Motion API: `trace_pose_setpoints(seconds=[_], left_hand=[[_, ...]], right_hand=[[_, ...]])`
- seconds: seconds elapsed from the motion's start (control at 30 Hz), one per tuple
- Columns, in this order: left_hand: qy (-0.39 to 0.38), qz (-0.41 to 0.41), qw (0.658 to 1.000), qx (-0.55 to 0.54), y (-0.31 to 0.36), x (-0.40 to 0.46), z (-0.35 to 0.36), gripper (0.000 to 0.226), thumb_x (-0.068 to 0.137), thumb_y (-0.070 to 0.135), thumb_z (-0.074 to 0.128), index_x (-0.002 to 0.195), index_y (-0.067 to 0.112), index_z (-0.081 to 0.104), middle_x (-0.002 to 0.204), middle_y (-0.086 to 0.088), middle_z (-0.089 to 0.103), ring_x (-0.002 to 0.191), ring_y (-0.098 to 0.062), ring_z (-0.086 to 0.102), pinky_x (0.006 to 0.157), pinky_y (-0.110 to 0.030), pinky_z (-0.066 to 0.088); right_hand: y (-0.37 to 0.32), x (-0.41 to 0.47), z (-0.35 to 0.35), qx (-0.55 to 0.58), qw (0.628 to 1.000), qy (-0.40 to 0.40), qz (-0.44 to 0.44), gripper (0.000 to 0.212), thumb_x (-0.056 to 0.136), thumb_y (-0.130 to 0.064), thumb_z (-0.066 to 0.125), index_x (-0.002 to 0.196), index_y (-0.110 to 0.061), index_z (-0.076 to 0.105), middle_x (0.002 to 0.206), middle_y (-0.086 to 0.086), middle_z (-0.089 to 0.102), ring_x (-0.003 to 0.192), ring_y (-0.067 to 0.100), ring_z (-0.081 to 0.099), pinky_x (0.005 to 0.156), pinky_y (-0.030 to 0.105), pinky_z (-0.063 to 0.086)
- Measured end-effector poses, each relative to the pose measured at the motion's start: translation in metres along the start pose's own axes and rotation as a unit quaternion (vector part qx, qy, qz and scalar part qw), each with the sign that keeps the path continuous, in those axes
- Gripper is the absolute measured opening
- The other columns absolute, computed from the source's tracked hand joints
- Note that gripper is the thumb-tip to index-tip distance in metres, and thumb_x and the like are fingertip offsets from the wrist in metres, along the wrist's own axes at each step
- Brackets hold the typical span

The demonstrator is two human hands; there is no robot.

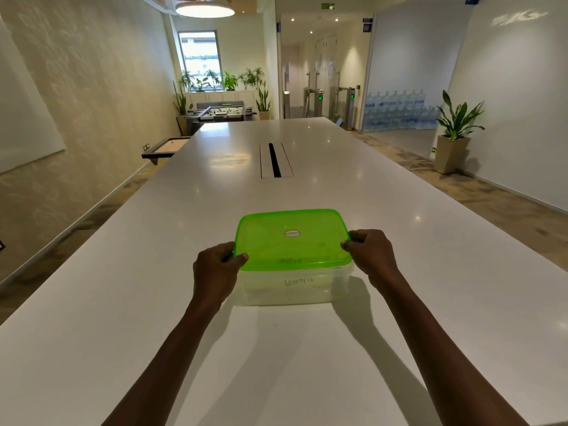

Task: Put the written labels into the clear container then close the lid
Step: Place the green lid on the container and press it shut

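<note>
A clear plastic container (295, 289) stands on the white table (307, 364) in front of me. A translucent green lid (292, 239) with a small oval sticker lies on top of it. Through the near wall I see a paper label (298, 281) with handwriting inside. My left hand (216, 272) grips the lid's left edge, thumb on top. At the lid's right edge, my right hand (370, 255) holds on with its fingers curled over the rim.
A long cable slot (275, 160) is set into the table's middle, farther away. A potted plant (453, 133) stands on the floor at the right, and a foosball table (226, 113) sits beyond the table's far end.
</note>
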State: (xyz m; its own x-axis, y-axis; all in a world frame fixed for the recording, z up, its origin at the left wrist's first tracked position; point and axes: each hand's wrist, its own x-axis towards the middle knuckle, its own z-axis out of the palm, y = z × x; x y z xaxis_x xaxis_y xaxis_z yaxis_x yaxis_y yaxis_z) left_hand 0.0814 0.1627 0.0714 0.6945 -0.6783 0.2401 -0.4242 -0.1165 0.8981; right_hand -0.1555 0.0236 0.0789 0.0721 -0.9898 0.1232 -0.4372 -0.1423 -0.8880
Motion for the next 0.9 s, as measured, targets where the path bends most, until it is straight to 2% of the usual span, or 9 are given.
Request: trace_pose_setpoints(seconds=[0.27,0.37,0.5,0.57,0.63,0.7,0.77,0.83,0.9], left_hand=[[-0.004,-0.025,0.999,-0.027,-0.003,-0.001,0.000,0.043,0.077,0.013,0.078,0.117,0.002,0.066,0.110,-0.014,0.071,0.098,-0.021,0.067,0.096,-0.036,0.050],[0.006,-0.016,1.000,-0.014,-0.003,-0.004,0.000,0.040,0.079,0.017,0.077,0.116,0.005,0.068,0.110,-0.012,0.072,0.096,-0.019,0.066,0.092,-0.032,0.049],[0.016,-0.021,0.999,-0.021,-0.004,-0.008,0.002,0.039,0.080,0.018,0.075,0.116,0.006,0.068,0.111,-0.012,0.072,0.100,-0.020,0.067,0.094,-0.034,0.049],[0.021,-0.029,0.999,-0.026,-0.004,-0.010,0.002,0.039,0.080,0.019,0.075,0.117,0.007,0.068,0.109,-0.010,0.072,0.098,-0.020,0.067,0.094,-0.034,0.050],[0.024,-0.037,0.998,-0.033,-0.005,-0.012,0.004,0.038,0.080,0.022,0.076,0.115,0.009,0.069,0.099,-0.003,0.073,0.090,-0.018,0.066,0.090,-0.035,0.051],[0.033,-0.042,0.998,-0.044,-0.006,-0.016,0.006,0.032,0.078,0.024,0.076,0.107,0.011,0.071,0.078,0.006,0.069,0.081,-0.024,0.066,0.086,-0.038,0.053],[0.049,-0.055,0.996,-0.054,-0.008,-0.020,0.008,0.027,0.077,0.028,0.076,0.100,0.013,0.072,0.072,0.004,0.066,0.081,-0.032,0.068,0.085,-0.045,0.055],[0.052,-0.092,0.991,-0.085,-0.009,-0.023,0.011,0.032,0.077,0.029,0.077,0.106,0.015,0.072,0.082,0.000,0.071,0.077,-0.026,0.070,0.087,-0.046,0.056],[0.046,-0.131,0.979,-0.149,-0.009,-0.024,0.014,0.041,0.076,0.024,0.078,0.115,0.012,0.068,0.085,0.000,0.072,0.067,-0.010,0.070,0.086,-0.043,0.057]], right_hand=[[0.007,-0.006,0.001,-0.015,1.000,-0.001,-0.004,0.046,0.084,-0.021,0.072,0.126,-0.005,0.063,0.122,0.012,0.069,0.114,0.024,0.063,0.094,0.028,0.044],[0.010,-0.010,0.001,-0.017,1.000,-0.003,-0.007,0.045,0.086,-0.022,0.070,0.127,-0.005,0.063,0.123,0.012,0.068,0.115,0.024,0.063,0.092,0.026,0.043],[0.013,-0.013,0.001,0.000,1.000,-0.004,0.000,0.045,0.086,-0.022,0.070,0.128,-0.006,0.062,0.122,0.012,0.069,0.112,0.025,0.065,0.100,0.035,0.049],[0.014,-0.014,0.001,0.018,1.000,-0.010,0.011,0.046,0.086,-0.022,0.070,0.129,-0.007,0.061,0.120,0.013,0.069,0.106,0.028,0.067,0.098,0.044,0.052],[0.016,-0.016,0.002,0.032,0.999,-0.017,0.025,0.047,0.087,-0.024,0.070,0.130,-0.010,0.060,0.113,0.012,0.071,0.097,0.028,0.069,0.093,0.047,0.055],[0.018,-0.018,0.002,0.049,0.998,-0.018,0.038,0.047,0.087,-0.027,0.070,0.131,-0.013,0.060,0.101,0.008,0.071,0.077,0.023,0.069,0.084,0.045,0.059],[0.019,-0.020,0.002,0.070,0.996,-0.022,0.052,0.048,0.086,-0.027,0.071,0.131,-0.014,0.060,0.101,0.010,0.069,0.059,0.017,0.063,0.071,0.038,0.061],[0.021,-0.020,0.001,0.118,0.989,-0.037,0.085,0.051,0.087,-0.025,0.072,0.133,-0.009,0.058,0.103,0.015,0.067,0.053,0.016,0.057,0.063,0.034,0.059],[0.021,-0.021,-0.001,0.192,0.970,-0.064,0.135,0.051,0.088,-0.020,0.071,0.132,0.001,0.055,0.086,0.011,0.061,0.048,0.015,0.054,0.058,0.030,0.056]])
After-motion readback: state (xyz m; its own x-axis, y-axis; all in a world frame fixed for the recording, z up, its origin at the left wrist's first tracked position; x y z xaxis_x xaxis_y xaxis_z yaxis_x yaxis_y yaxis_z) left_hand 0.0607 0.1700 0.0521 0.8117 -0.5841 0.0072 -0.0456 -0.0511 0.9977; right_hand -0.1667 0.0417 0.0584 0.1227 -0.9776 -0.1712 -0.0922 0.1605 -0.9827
